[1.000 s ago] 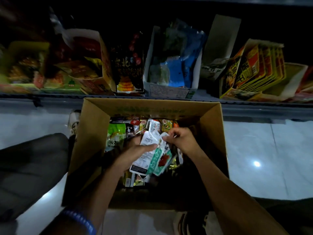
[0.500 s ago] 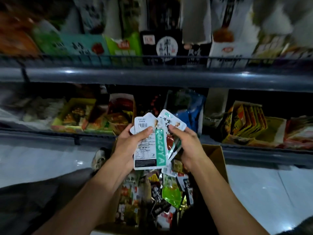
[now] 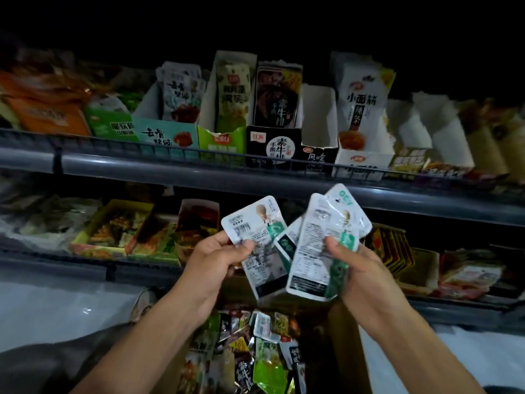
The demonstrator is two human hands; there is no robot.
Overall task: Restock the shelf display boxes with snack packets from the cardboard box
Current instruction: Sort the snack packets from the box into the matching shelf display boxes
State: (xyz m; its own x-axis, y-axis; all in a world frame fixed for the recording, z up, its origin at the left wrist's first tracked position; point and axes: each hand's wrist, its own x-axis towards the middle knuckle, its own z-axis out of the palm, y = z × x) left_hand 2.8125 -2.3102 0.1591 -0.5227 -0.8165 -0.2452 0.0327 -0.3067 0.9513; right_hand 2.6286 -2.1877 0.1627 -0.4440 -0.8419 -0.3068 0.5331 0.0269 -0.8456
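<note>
Left hand [image 3: 218,255]: raised in front of the shelves, thumb and curled fingers pinching one white-and-green snack packet [image 3: 260,245] by its left edge, printed back facing the camera. Right hand [image 3: 353,264]: level with the left and just beside it, thumb on top and fingers curled beneath a fanned bundle of like packets [image 3: 321,245], several in number; exact count cannot be told. The single packet and the bundle overlap at their inner edges between the two hands. Cardboard box [image 3: 345,351]: directly below both hands, open, filled with mixed snack packets [image 3: 255,356] in green, black and white wrappers lying loose. Upper shelf [image 3: 170,173]: above and beyond the hands, carrying a row of upright display boxes; a teal one [image 3: 166,136] up and left of the left hand, a black one [image 3: 274,147] straight above the hands, an open white-walled one [image 3: 318,132] holding no visible packets just right of that, and a white one [image 3: 365,163] above the right hand. Lower shelf [image 3: 85,268]: behind the hands at their level, with a yellow tray of packets [image 3: 113,228] to the left of the left hand and orange-and-yellow packets in a box [image 3: 393,248] to the right of the right hand.
</note>
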